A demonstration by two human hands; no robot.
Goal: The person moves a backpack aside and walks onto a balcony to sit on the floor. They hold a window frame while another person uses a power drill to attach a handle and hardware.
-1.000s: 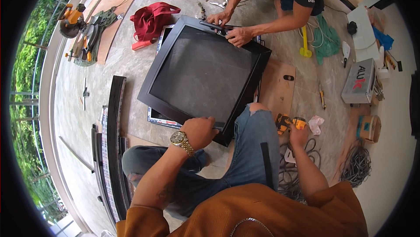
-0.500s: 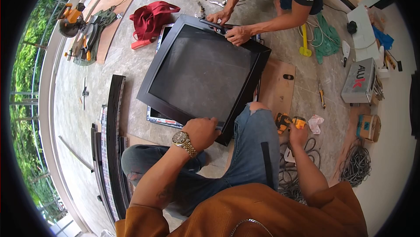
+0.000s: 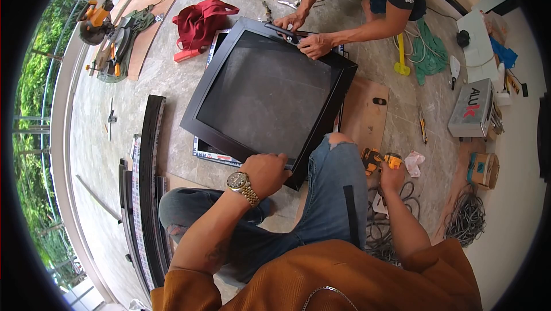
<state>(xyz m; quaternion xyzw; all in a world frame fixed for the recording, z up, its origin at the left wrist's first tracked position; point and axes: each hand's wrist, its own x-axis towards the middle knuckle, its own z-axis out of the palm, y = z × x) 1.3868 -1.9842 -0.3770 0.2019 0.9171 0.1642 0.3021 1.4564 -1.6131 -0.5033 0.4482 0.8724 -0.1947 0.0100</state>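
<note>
A square black frame (image 3: 202, 88) with a dark mesh panel lies on the stone floor in front of my knees. My left hand (image 3: 265, 173), with a gold watch on the wrist, grips the frame's near edge. My right hand (image 3: 392, 177) rests on a yellow and black cordless drill (image 3: 377, 159) lying on the floor beside my right knee. At the frame's far edge, another person's two hands (image 3: 304, 34) press on a black handle piece.
Long black frame profiles (image 3: 147, 185) lie at my left. A red bag (image 3: 198, 22), a mitre saw (image 3: 94, 19), a plywood board (image 3: 367, 116), a grey tool case (image 3: 470, 108), a yellow mallet (image 3: 400, 58), green cord and coiled cables (image 3: 466, 216) are scattered around.
The view has shifted slightly, so the frame and the other person's hands sit a little higher. My hands keep their places on the frame and the drill.
</note>
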